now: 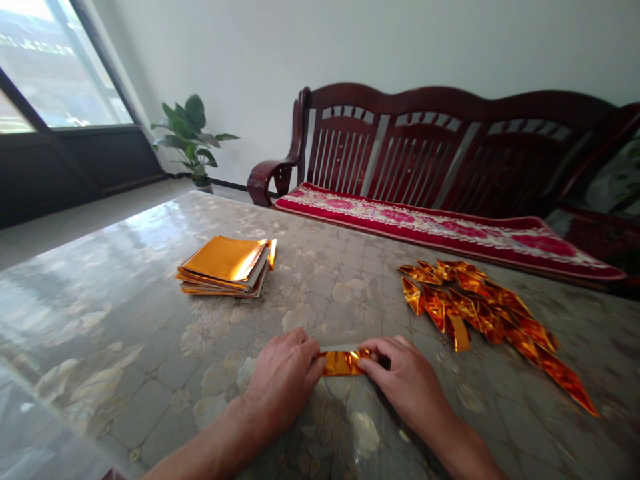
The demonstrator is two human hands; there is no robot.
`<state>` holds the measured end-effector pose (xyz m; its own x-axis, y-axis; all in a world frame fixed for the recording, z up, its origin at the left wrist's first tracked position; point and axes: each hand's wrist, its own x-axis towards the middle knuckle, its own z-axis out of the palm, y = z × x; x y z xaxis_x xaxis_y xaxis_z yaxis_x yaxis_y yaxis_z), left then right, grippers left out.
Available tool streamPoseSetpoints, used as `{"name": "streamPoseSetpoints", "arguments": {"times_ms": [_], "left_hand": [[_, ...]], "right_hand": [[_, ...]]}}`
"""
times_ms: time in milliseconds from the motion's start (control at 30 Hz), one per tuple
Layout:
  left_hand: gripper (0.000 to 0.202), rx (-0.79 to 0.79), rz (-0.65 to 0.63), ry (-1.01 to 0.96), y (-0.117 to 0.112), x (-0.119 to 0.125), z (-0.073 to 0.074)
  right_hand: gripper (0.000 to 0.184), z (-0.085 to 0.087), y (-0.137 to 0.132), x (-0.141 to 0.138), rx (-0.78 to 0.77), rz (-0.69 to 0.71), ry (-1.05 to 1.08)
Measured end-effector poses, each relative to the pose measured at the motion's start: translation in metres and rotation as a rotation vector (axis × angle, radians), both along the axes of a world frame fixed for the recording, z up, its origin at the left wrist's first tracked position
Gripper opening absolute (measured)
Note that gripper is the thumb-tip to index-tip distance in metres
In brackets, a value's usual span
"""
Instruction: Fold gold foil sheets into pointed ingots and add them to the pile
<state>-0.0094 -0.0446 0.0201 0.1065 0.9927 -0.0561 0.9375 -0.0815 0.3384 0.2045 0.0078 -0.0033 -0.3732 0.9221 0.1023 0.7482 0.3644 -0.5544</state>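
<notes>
A sheet of gold foil paper [343, 363] lies on the table between my hands, its near edge folded up into a shiny band and its pale side showing behind. My left hand [287, 367] grips the left end of the fold, with fingers closed over it. At the right end, my right hand [400, 370] pinches the paper between thumb and fingers. Beyond my left hand rests a stack of square gold foil sheets [225, 259]. Several folded gold foil pieces [480, 307] lie in a loose pile past my right hand.
The table [145, 320] has a glossy, flower-patterned cover. Behind it stands a dark red wooden bench [415, 153] with a red floral seat cover [430, 223]. A potted plant [193, 137] stands at the back left, near a window [70, 67].
</notes>
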Motion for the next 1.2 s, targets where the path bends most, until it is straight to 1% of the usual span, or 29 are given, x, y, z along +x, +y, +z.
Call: {"name": "streamPoseSetpoints", "arguments": {"times_ms": [167, 267, 467, 633, 1000, 1200], "left_hand": [[0.020, -0.037, 0.048, -0.015, 0.0010, 0.0002, -0.0016], [0.018, -0.026, 0.063, -0.029, 0.0007, -0.0006, -0.0027], [0.015, -0.043, 0.092, -0.062, 0.0000, -0.0020, -0.0032], [0.008, -0.037, 0.119, -0.085, 0.0007, -0.0031, -0.0056], [0.010, -0.034, 0.115, -0.104, 0.0020, -0.0057, -0.0082], [0.013, -0.054, 0.119, -0.107, 0.0029, -0.0063, -0.0068]], "right_hand": [[0.008, 0.0019, -0.0022, -0.0014, -0.019, -0.067, -0.025], [0.011, 0.0013, -0.0026, -0.0018, -0.019, -0.079, -0.023], [0.021, -0.0023, -0.0012, -0.0016, -0.027, -0.104, -0.014], [0.023, -0.0033, -0.0006, -0.0007, -0.026, -0.097, -0.007], [0.026, -0.0046, -0.0018, -0.0009, -0.015, -0.095, -0.004], [0.034, -0.0076, -0.0027, -0.0013, 0.020, -0.092, -0.006]]}}
